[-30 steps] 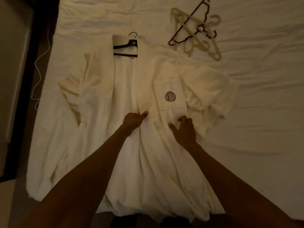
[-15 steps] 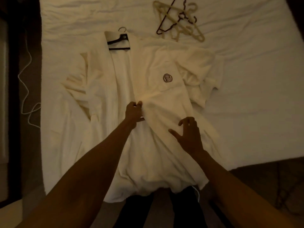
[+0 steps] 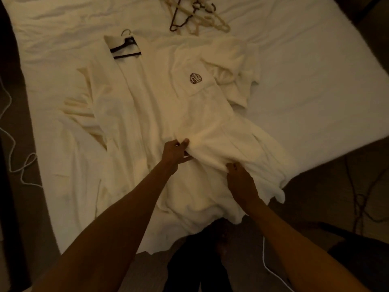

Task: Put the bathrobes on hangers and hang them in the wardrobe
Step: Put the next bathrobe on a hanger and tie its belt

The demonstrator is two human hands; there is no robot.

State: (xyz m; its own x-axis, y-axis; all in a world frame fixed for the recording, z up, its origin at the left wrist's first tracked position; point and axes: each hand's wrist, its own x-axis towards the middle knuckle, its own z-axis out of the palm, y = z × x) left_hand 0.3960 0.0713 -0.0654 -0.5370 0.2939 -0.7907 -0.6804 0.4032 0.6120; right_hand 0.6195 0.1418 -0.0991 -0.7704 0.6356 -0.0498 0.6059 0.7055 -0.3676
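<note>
Head, right hand (image 3: pixel 242 182) now seemingly gripping bathrobe (image 3: pixel 164 91)

cream bathrobe (image 3: pixel 160 114) with brown crest (image 3: pixel 196 78); black hanger (image 3: pixel 125 47)

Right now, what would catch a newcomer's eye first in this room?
A cream robe lies spread across the bed, with a dark hanger already in its collar and a round dark logo on its chest pocket. At its middle, the left hand pinches the front panel's edge and the right hand grips the fold beside it. A tangle of spare hangers lies beyond the robe.
</note>
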